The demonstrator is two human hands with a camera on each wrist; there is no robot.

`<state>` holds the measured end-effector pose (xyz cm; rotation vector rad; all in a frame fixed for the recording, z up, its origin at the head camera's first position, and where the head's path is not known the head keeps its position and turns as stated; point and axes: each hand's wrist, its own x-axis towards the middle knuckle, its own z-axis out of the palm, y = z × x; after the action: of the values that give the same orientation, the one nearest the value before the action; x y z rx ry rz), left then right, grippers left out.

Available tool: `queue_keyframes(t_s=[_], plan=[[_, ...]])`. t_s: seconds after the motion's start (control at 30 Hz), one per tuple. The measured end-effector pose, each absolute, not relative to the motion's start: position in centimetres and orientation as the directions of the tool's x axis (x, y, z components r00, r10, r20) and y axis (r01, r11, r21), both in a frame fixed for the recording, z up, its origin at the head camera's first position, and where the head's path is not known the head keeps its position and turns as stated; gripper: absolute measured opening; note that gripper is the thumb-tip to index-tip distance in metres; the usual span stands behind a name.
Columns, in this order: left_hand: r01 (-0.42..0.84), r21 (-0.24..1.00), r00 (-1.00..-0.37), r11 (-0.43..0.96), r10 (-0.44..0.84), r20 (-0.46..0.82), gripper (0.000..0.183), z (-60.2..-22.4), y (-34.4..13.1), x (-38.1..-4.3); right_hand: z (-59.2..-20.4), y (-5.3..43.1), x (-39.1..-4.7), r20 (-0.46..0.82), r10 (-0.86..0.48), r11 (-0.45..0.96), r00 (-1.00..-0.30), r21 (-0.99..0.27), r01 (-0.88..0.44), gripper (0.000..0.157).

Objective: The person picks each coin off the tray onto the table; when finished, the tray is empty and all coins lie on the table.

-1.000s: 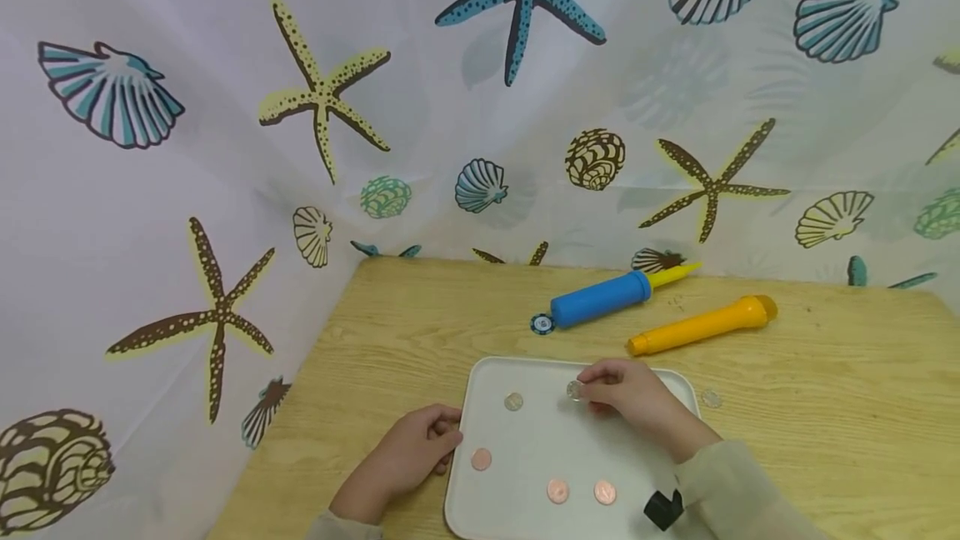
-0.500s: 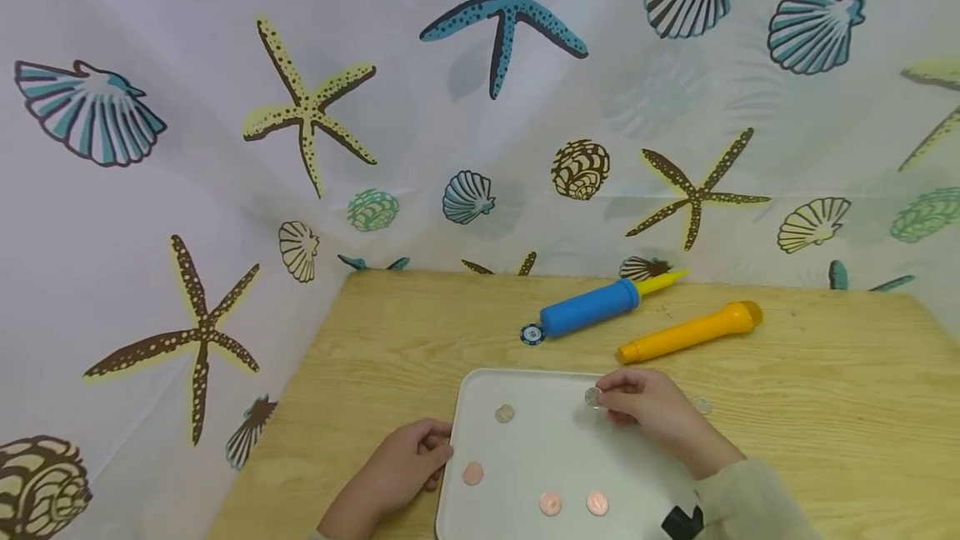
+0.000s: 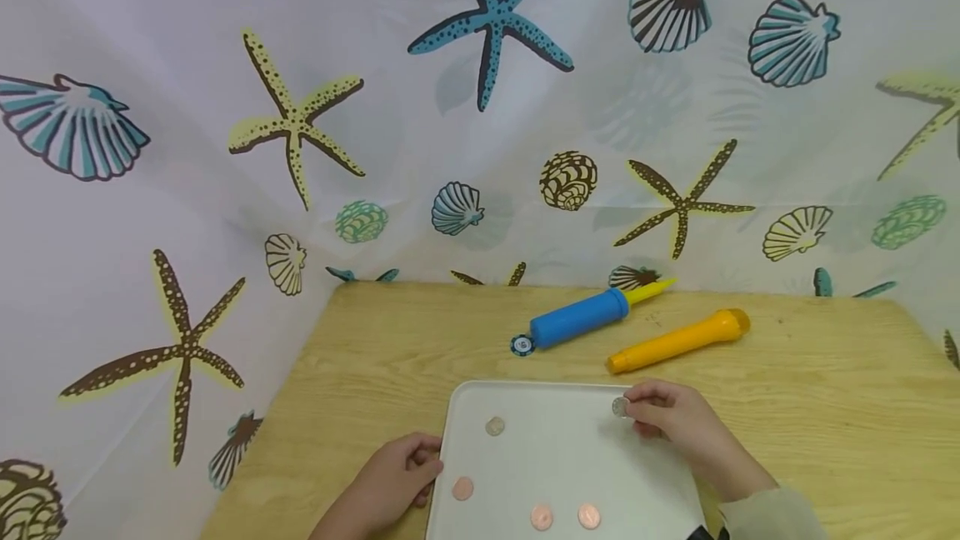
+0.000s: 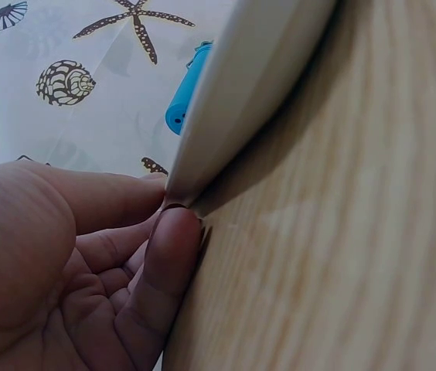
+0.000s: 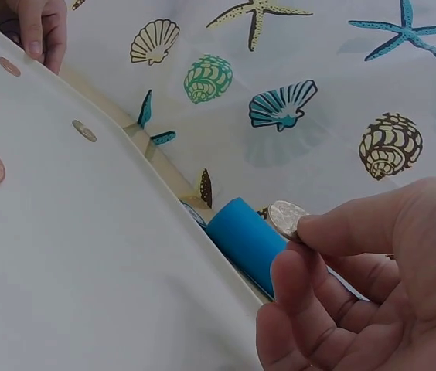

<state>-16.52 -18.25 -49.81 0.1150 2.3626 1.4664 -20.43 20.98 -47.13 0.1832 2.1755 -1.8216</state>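
My right hand [image 3: 686, 432] pinches a silver-coloured coin [image 5: 286, 219] between thumb and fingertips, over the back right part of a white tray [image 3: 555, 440]. At the tray's left side, my left hand [image 3: 393, 482] grips the rim; the left wrist view shows its fingertips [image 4: 178, 243] right against the edge. On the tray lie a dull silver coin [image 3: 495, 426] near the back left corner and a copper-coloured coin [image 3: 462, 487] below it. Two more copper coins, one left [image 3: 542, 517] and one right [image 3: 588, 516], lie toward the front.
Behind the tray is a blue hand pump [image 3: 577, 318] with a yellow nozzle, with a dark blue poker chip [image 3: 522, 345] at its left end. An orange microphone-shaped thing [image 3: 678, 342] lies behind my right hand. A sea-patterned curtain [image 3: 420, 148] surrounds the wooden table [image 3: 390, 357].
My right hand has carried the silver coin rightward across the tray's back part. My left hand stays at the rim. A coin right of the tray is now hidden behind my right hand.
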Motion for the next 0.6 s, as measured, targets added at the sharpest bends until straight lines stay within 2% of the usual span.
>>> queue_keyframes(t_s=[0.3,0.6], plan=[[-0.120,0.878,-0.930,0.463,0.258,-0.263,0.036,-49.5,-18.2,-16.5,-47.5,23.4,-20.2,-0.261,-0.083,0.152,-0.962,-0.957,0.247,0.023],[-0.170,0.874,-0.921,0.456,0.241,-0.305,0.038,-50.1,-18.1,-16.9,-47.5,26.9,-20.2,-0.278,-0.066,0.110,-0.958,-0.957,0.270,0.026]])
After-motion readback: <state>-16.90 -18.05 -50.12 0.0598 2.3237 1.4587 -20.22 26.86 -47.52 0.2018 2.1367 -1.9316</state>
